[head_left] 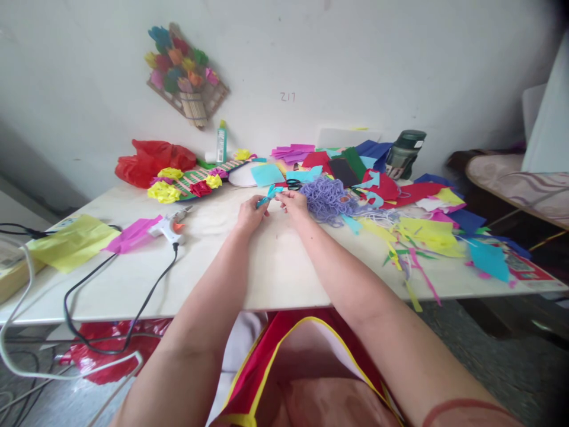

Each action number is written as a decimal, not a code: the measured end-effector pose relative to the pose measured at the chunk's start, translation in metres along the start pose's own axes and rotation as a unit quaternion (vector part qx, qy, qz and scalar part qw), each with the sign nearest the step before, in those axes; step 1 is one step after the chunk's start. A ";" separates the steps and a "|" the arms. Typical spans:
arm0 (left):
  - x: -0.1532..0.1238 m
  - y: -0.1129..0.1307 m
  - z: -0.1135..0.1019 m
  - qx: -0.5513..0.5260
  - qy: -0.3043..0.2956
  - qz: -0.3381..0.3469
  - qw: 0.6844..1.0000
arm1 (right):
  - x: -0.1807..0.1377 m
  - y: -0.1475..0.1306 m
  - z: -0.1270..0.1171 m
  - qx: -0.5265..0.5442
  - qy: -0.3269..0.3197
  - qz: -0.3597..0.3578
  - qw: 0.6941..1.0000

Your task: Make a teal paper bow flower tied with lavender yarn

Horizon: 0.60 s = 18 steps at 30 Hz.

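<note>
Both grips pinch blue paper strip [268,194]: left hand [250,214] below, right hand [293,201] just right, over white table [275,267].

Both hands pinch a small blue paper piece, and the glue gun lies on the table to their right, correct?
No. The head view shows the glue gun on the table to their left; left hand and right hand do pinch the blue paper piece.

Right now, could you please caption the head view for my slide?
Left hand and right hand pinch a blue paper piece above the table, beside purple yarn.
</note>
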State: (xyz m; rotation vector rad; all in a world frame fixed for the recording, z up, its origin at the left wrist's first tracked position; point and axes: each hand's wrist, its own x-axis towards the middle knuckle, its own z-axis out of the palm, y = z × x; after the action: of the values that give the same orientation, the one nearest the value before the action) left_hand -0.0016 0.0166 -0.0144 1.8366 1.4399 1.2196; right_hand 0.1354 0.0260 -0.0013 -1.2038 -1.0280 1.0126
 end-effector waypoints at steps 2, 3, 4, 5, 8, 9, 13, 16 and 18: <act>0.000 -0.001 0.000 0.003 0.001 -0.002 1.000 | 0.000 -0.001 0.000 0.003 0.003 0.002 1.000; 0.001 -0.001 0.001 0.001 0.001 -0.003 1.000 | 0.000 -0.001 0.000 0.007 0.001 0.001 1.000; 0.001 -0.002 0.001 -0.003 0.001 -0.004 1.000 | -0.001 -0.002 0.000 0.011 -0.003 0.000 1.000; 0.001 -0.001 0.001 -0.009 0.000 -0.007 1.000 | -0.001 -0.003 0.000 0.018 -0.007 -0.002 1.000; 0.000 0.001 0.001 -0.039 -0.009 -0.015 0.999 | -0.001 -0.003 -0.001 0.035 -0.032 -0.009 0.999; 0.000 0.002 0.001 -0.053 -0.014 -0.018 0.998 | 0.000 -0.003 -0.002 0.039 -0.044 -0.013 0.998; -0.003 0.005 -0.001 -0.105 -0.042 -0.022 0.993 | 0.001 0.000 -0.004 0.042 -0.107 -0.018 0.993; -0.004 0.006 -0.001 -0.124 -0.063 -0.023 0.990 | 0.003 0.002 -0.005 0.032 -0.129 -0.011 0.991; -0.004 0.006 -0.002 -0.129 -0.071 -0.020 0.989 | 0.004 0.003 -0.005 0.015 -0.129 -0.011 0.991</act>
State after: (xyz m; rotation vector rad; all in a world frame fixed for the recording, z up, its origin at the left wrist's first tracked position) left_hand -0.0006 0.0105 -0.0104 1.6732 1.1765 1.1701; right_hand 0.1411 0.0289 -0.0047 -1.0529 -1.2191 1.1841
